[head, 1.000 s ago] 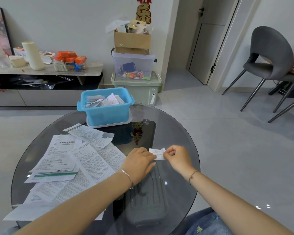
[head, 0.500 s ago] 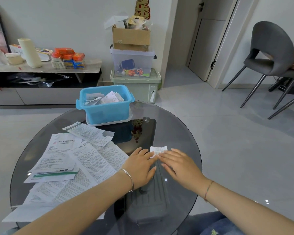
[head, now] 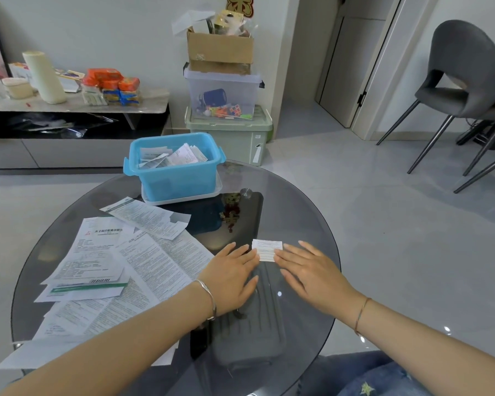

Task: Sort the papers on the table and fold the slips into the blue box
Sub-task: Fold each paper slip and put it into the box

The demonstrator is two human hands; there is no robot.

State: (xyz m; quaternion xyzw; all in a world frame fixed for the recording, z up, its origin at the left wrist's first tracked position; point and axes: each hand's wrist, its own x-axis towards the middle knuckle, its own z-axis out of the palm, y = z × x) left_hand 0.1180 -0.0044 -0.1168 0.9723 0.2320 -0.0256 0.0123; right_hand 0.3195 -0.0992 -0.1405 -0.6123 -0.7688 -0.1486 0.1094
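A small folded white slip (head: 267, 249) lies flat on the round glass table (head: 303, 212). My left hand (head: 232, 274) lies flat with straight fingers, its fingertips on the slip's left edge. My right hand (head: 312, 270) lies flat too, fingertips on the slip's right edge. The blue box (head: 174, 168) stands on a clear lid at the table's far side and holds several folded slips. A spread of printed papers (head: 112, 267) covers the table's left half.
Under the glass sits a grey case (head: 249, 324). Beyond the table stand stacked storage bins (head: 226, 110) topped by a cardboard box, a low cabinet (head: 69, 110) with packages at left, and a grey chair (head: 463, 81) at right.
Both hands went from pinching the slip above the table to lying flat with straight fingers, and the slip now lies flat on the glass between the fingertips.
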